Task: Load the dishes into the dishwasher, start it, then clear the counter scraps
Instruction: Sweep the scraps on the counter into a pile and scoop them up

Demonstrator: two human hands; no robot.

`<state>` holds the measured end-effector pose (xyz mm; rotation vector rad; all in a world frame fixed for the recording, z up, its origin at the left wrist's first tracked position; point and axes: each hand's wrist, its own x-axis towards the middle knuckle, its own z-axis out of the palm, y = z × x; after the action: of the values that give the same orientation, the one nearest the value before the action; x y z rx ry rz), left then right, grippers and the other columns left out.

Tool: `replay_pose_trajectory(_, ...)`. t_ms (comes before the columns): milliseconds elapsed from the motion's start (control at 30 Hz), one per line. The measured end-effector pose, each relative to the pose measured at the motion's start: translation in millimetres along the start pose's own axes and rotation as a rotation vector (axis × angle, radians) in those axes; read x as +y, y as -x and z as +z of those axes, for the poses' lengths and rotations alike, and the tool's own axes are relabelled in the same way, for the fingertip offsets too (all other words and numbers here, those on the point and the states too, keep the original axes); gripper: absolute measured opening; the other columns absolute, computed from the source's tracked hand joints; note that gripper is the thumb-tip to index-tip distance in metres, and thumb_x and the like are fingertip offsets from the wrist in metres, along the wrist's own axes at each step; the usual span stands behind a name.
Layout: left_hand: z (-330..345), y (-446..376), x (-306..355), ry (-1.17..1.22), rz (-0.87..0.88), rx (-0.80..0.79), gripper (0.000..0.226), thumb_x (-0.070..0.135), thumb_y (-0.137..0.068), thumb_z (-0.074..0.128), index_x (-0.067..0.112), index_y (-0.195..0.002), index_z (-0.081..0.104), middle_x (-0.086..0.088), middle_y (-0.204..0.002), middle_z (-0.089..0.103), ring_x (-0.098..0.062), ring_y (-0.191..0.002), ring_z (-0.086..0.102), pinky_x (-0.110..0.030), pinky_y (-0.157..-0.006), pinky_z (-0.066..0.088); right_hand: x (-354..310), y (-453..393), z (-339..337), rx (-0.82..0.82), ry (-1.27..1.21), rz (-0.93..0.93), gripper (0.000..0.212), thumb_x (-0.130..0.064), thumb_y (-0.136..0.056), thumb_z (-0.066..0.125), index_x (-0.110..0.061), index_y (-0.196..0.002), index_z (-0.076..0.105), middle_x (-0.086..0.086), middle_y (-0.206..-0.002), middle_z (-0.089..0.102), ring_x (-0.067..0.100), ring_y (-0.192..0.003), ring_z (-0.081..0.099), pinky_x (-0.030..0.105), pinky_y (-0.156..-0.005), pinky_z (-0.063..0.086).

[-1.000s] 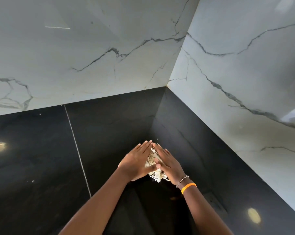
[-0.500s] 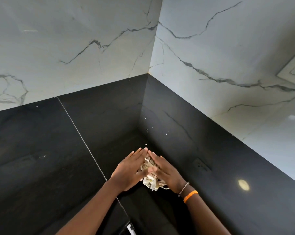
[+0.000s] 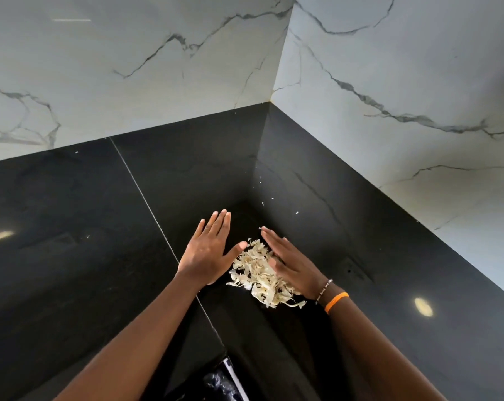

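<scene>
1. Left hand: flat and released, fingers straight and together, palm down on the black bench; it grasps nothing, and only its thumb tip reaches the near edge of the scrap pile

2. Right hand: also released, fingers straight, set on edge against the right flank of the pile and partly over it; an orange band and a beaded bracelet sit at the wrist

3. Governing relation: the pile lies between the two hands, touching the right one along much of its length and the left one at the thumb alone, so the right hand is the nearer; the pile's long axis runs from beside the left thumb back toward the right wrist, roughly parallel to the right palm; a scoop would probably need the left hand to close in from its side

4. Appearance of the pile: pale cream, thin, curled papery strips, loosely heaped and light-looking, likely to scatter if pushed fast

5. Beyond the fingertips: a few stray white flecks lie apart from the pile on the dark surface toward the corner

6. Farther out: white veined marble walls meet at a corner past both hands

7. Stage, as judged: counter scraps being gathered, not yet lifted
</scene>
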<state>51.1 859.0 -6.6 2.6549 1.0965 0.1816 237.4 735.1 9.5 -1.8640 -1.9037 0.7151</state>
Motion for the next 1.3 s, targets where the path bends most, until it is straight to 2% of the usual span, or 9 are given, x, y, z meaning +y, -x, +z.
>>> replay_pose_trajectory(67,0,0,-2,-0.006,0.001,-0.004,0.102,0.077,-0.069,-0.021,0.013,-0.148,-0.009,0.000,-0.157,-0.008,-0.012,-0.143,-0.013,-0.032,-0.117,-0.006,11,-19,-18,0.103,-0.008,0.006,0.065,-0.057,-0.093,0.026,-0.023,-0.147,0.015,-0.010,-0.155,0.011,0.003,-0.144,0.001,0.021,-0.116,-0.005)
replay_pose_trajectory(133,-1,-2,-2,-0.004,0.010,-0.013,0.103,0.078,-0.069,-0.020,0.013,-0.148,-0.008,-0.001,-0.158,-0.008,-0.012,-0.144,-0.012,-0.033,-0.118,-0.005,34,-42,-40,0.227,0.063,0.152,0.052,-0.036,-0.099,0.035,-0.018,-0.146,0.022,-0.002,-0.156,0.014,0.014,-0.146,0.005,0.031,-0.116,-0.001)
replay_pose_trajectory(267,-1,-1,0,-0.023,0.013,-0.026,0.101,0.079,-0.070,-0.018,0.014,-0.148,-0.009,0.000,-0.157,-0.009,-0.011,-0.143,-0.014,-0.032,-0.118,-0.006,63,-70,-45,0.218,0.239,0.529,0.056,-0.035,-0.101,0.026,-0.011,-0.149,0.011,0.005,-0.158,0.001,0.018,-0.146,-0.002,0.035,-0.118,-0.001)
replay_pose_trajectory(467,-1,-1,-2,0.001,0.016,-0.019,0.096,0.075,-0.076,-0.008,0.013,-0.149,-0.005,-0.001,-0.158,-0.007,-0.011,-0.143,-0.014,-0.032,-0.118,-0.007,21,-78,-9,-0.005,0.321,0.060,0.060,-0.041,-0.099,0.026,-0.015,-0.149,0.006,0.002,-0.158,-0.001,0.013,-0.145,-0.006,0.025,-0.115,-0.005)
replay_pose_trajectory(567,0,-1,-1,-0.008,0.016,-0.016,0.094,0.074,-0.077,-0.005,0.013,-0.149,-0.004,-0.002,-0.158,-0.007,-0.012,-0.143,-0.014,-0.032,-0.118,-0.006,-3,-55,5,-0.135,0.150,-0.096,0.071,-0.062,-0.090,0.013,-0.021,-0.148,0.007,-0.008,-0.156,0.000,0.001,-0.143,-0.008,0.018,-0.114,-0.008)
replay_pose_trajectory(700,-1,-2,-2,0.017,0.017,-0.023,0.094,0.075,-0.078,-0.003,0.013,-0.149,-0.005,-0.001,-0.157,-0.008,-0.012,-0.143,-0.015,-0.033,-0.118,-0.007,0,-61,-17,-0.103,-0.121,-0.064,0.080,-0.075,-0.082,0.012,-0.026,-0.145,0.008,-0.014,-0.151,0.007,-0.003,-0.141,-0.001,0.007,-0.109,-0.009)
replay_pose_trajectory(833,0,-1,-2,0.003,0.016,-0.027,0.096,0.076,-0.076,-0.009,0.014,-0.148,-0.009,0.000,-0.157,-0.011,-0.011,-0.143,-0.016,-0.034,-0.119,-0.006,34,-108,-36,0.072,0.042,0.280,0.058,-0.040,-0.101,0.023,-0.014,-0.149,0.003,0.001,-0.158,-0.006,0.014,-0.145,-0.008,0.027,-0.114,-0.007)
replay_pose_trajectory(900,0,0,-2,0.016,0.014,-0.022,0.097,0.078,-0.075,-0.010,0.014,-0.148,-0.010,0.000,-0.157,-0.010,-0.011,-0.143,-0.016,-0.034,-0.119,-0.005,41,-129,-35,0.079,0.162,0.387,0.060,-0.041,-0.101,0.019,-0.012,-0.148,-0.003,0.003,-0.158,-0.008,0.014,-0.145,-0.010,0.031,-0.116,-0.007)
replay_pose_trajectory(1300,2,-1,-3,0.082,0.013,0.015,0.094,0.076,-0.077,-0.012,0.014,-0.147,-0.013,-0.001,-0.157,-0.010,-0.011,-0.144,-0.013,-0.034,-0.120,-0.002,13,-133,-15,-0.079,0.346,-0.014,0.060,-0.037,-0.100,0.031,-0.017,-0.149,0.002,-0.002,-0.157,-0.005,0.011,-0.145,-0.007,0.024,-0.114,-0.007)
